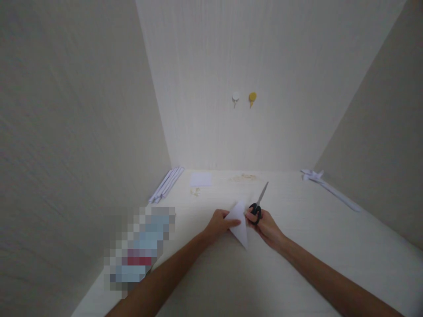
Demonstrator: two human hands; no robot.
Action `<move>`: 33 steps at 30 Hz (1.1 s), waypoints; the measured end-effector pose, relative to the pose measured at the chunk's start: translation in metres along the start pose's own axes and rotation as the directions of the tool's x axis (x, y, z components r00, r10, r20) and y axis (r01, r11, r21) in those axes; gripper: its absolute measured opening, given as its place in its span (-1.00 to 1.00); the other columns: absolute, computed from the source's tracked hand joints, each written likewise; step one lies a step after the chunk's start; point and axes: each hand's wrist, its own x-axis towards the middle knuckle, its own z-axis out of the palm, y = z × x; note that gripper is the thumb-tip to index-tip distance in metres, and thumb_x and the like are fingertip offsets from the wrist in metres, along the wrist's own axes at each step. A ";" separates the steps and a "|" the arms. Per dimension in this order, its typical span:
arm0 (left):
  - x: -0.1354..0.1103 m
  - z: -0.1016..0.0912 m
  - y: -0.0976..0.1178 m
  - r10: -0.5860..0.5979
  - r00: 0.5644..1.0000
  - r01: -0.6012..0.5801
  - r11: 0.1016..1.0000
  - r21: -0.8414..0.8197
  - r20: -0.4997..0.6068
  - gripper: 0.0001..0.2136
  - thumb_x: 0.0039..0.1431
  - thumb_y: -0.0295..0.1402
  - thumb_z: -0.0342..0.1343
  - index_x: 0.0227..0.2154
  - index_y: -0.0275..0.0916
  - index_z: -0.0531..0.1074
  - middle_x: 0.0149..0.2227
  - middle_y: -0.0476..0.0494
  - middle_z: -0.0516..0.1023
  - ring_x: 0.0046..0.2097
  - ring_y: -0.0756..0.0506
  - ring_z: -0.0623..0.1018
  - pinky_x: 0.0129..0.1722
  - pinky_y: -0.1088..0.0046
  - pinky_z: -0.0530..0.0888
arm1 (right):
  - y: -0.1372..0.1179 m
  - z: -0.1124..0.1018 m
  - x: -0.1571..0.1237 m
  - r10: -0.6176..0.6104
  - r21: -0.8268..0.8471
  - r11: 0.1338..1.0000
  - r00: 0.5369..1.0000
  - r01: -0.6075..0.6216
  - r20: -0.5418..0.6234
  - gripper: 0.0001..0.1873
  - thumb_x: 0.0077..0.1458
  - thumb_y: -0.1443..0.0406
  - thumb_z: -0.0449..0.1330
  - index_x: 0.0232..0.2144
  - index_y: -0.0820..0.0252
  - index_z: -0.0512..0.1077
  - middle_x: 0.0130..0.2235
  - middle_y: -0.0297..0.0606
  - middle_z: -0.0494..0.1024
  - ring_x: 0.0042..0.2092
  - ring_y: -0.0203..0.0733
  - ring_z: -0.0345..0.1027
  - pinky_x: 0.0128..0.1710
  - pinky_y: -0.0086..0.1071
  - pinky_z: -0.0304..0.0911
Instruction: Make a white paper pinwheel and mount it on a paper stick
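Observation:
My left hand (220, 223) is closed on a folded white paper triangle (240, 224), pinching its left edge just above the pale table (297, 264). My right hand (266, 226) grips black-handled scissors (259, 203), fingers through the loops. The blades point up and away toward the back wall and look closed. The scissor handles sit right beside the triangle's right edge.
Rolled white paper strips (165, 184) lie at the back left, a small white square sheet (201, 178) and paper scraps (196, 191) near the back. More white folded paper (325, 185) lies at the back right. Two hooks (243, 99) hang on the wall. A blurred-out object (140, 248) lies left.

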 end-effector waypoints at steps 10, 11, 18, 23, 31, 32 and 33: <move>0.002 0.007 0.005 0.019 0.999 -0.018 0.999 -0.040 0.027 -0.75 -0.29 -0.25 0.21 -0.62 -0.40 0.47 -0.64 -0.05 0.43 -0.58 0.02 0.36 -0.56 0.53 0.22 | 0.005 0.000 0.005 0.049 0.054 0.997 0.998 -0.048 -0.025 -0.70 -0.42 0.30 0.33 -0.55 0.26 0.33 -0.61 -0.46 0.31 -0.57 -0.43 0.12 -0.58 -0.51 0.02; 0.001 0.006 0.005 0.030 0.999 -0.029 0.999 -0.046 0.029 -0.76 -0.29 -0.26 0.21 -0.61 -0.39 0.47 -0.63 -0.05 0.44 -0.57 0.01 0.37 -0.55 0.52 0.24 | 0.004 0.000 0.005 0.057 0.085 0.995 0.998 -0.055 -0.016 -0.70 -0.44 0.31 0.33 -0.56 0.25 0.32 -0.62 -0.47 0.30 -0.58 -0.43 0.12 -0.58 -0.51 0.03; 0.001 0.009 0.000 0.086 0.996 -0.082 0.980 -0.183 0.011 -0.82 -0.21 -0.32 0.18 -0.52 -0.34 0.49 -0.51 -0.11 0.53 -0.49 -0.02 0.46 -0.44 0.48 0.36 | 0.002 0.002 0.005 0.042 0.228 0.974 0.992 -0.014 -0.120 -0.78 -0.36 0.29 0.31 -0.66 0.26 0.33 -0.62 -0.41 0.37 -0.55 -0.40 0.21 -0.50 -0.48 0.14; 0.000 0.017 0.004 0.071 0.997 -0.073 0.995 -0.071 -0.032 -0.85 -0.13 -0.35 0.08 -0.59 -0.35 0.46 -0.61 -0.11 0.48 -0.54 0.00 0.45 -0.55 0.53 0.36 | 0.008 0.001 0.005 -0.055 0.054 0.997 0.988 0.063 -0.143 -0.79 -0.29 0.26 0.28 -0.69 0.28 0.35 -0.65 -0.35 0.38 -0.57 -0.36 0.20 -0.55 -0.46 0.12; 0.000 0.016 0.004 0.070 0.994 -0.076 0.995 -0.072 -0.078 -0.83 -0.10 -0.35 0.05 -0.62 -0.36 0.43 -0.61 -0.11 0.46 -0.58 0.03 0.43 -0.60 0.57 0.36 | 0.003 0.000 -0.001 -0.188 -0.382 0.917 0.968 0.113 -0.164 -0.75 -0.21 0.20 0.21 -0.70 0.28 0.38 -0.64 -0.28 0.42 -0.58 -0.29 0.24 -0.60 -0.45 0.14; 0.000 0.016 0.005 0.064 0.994 -0.070 0.995 -0.068 -0.091 -0.83 -0.10 -0.35 0.05 -0.63 -0.36 0.43 -0.62 -0.11 0.46 -0.59 0.03 0.42 -0.60 0.57 0.35 | 0.003 0.000 -0.001 -0.215 -0.411 0.901 0.965 0.137 -0.150 -0.75 -0.21 0.19 0.20 -0.70 0.28 0.38 -0.63 -0.27 0.43 -0.57 -0.28 0.25 -0.60 -0.45 0.15; 0.000 0.016 0.005 0.059 0.993 -0.065 0.996 -0.062 -0.103 -0.83 -0.11 -0.36 0.05 -0.64 -0.36 0.42 -0.62 -0.10 0.46 -0.59 0.03 0.42 -0.60 0.57 0.35 | 0.004 0.000 -0.001 -0.243 -0.436 0.885 0.961 0.162 -0.135 -0.75 -0.20 0.19 0.20 -0.69 0.28 0.38 -0.63 -0.27 0.44 -0.57 -0.27 0.26 -0.60 -0.45 0.16</move>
